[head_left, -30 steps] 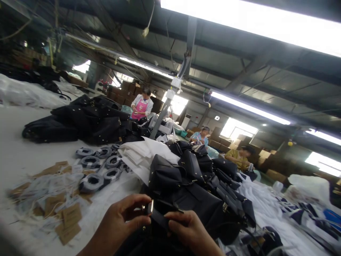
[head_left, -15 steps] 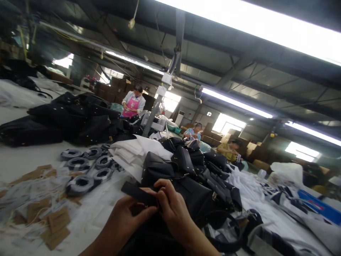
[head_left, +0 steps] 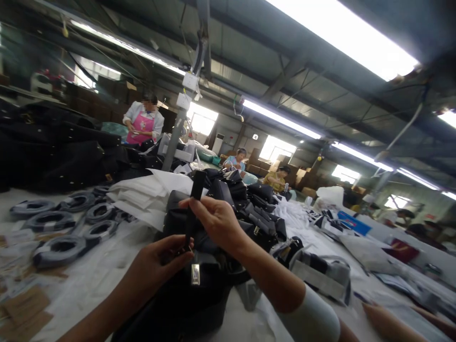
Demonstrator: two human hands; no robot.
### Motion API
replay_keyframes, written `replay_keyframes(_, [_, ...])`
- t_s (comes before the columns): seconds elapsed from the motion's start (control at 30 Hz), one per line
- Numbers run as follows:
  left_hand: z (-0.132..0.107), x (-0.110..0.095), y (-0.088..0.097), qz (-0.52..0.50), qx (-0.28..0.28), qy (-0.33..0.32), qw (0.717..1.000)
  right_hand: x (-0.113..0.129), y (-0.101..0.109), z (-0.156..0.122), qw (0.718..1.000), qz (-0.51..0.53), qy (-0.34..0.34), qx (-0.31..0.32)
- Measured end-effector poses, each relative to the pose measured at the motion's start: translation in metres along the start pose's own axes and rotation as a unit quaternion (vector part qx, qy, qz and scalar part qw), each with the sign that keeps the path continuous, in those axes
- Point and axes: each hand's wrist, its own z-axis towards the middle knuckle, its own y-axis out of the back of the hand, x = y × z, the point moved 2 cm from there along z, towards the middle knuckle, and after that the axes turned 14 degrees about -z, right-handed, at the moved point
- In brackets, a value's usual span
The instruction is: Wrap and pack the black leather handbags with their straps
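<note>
My right hand (head_left: 215,219) pinches a black strap (head_left: 195,194) near its upper end and holds it upright. My left hand (head_left: 156,261) grips the same strap lower down, by a small metal buckle (head_left: 194,274). Under both hands lies a black bag (head_left: 192,304). Just behind them is a heap of black bags (head_left: 249,209) on the white-covered table (head_left: 92,280).
Rolled grey straps (head_left: 57,247) and brown paper tags (head_left: 21,306) lie on the left. Folded white cloth (head_left: 149,194) sits behind the hands. A grey post (head_left: 174,133) rises from the table. Three people work further back; another person's forearm (head_left: 388,325) shows at lower right.
The strap lay flat between both hands; now my right hand has lifted its end upright. The camera has swung to the right and closer.
</note>
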Motion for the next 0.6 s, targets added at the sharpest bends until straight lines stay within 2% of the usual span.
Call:
replay_keyframes(0.1, [0.004,0.001,-0.001,-0.033,0.027,0.021,0.999,0.009,0.014,0.017,0.997,0.061,-0.024,-0.035])
replay_keyframes(0.2, [0.007,0.002,0.0,-0.052,0.013,0.038,0.998,0.019,0.018,0.029,0.992,0.109,-0.018,-0.057])
replay_keyframes(0.23, [0.008,0.003,0.0,-0.056,0.004,0.044,0.997,0.022,0.016,0.03,0.993,0.109,-0.019,-0.042])
replay_keyframes(0.3, [0.008,0.004,0.001,-0.059,-0.013,0.052,0.997,0.022,0.008,0.029,0.997,0.067,-0.032,0.034])
replay_keyframes(0.4, [0.007,0.004,0.003,-0.06,-0.031,0.057,0.996,0.01,-0.005,0.017,0.985,-0.063,-0.064,0.147])
replay_keyframes(0.47, [0.004,0.002,0.004,-0.068,-0.033,0.052,0.996,-0.004,-0.008,0.006,0.978,-0.084,-0.105,0.162])
replay_keyframes(0.53, [0.001,0.001,0.004,-0.077,-0.026,0.045,0.996,-0.019,-0.006,-0.007,0.974,-0.001,-0.169,0.154])
replay_keyframes(0.6, [-0.001,0.003,0.003,-0.082,-0.014,0.048,0.995,-0.031,-0.001,-0.017,0.956,0.121,-0.225,0.142])
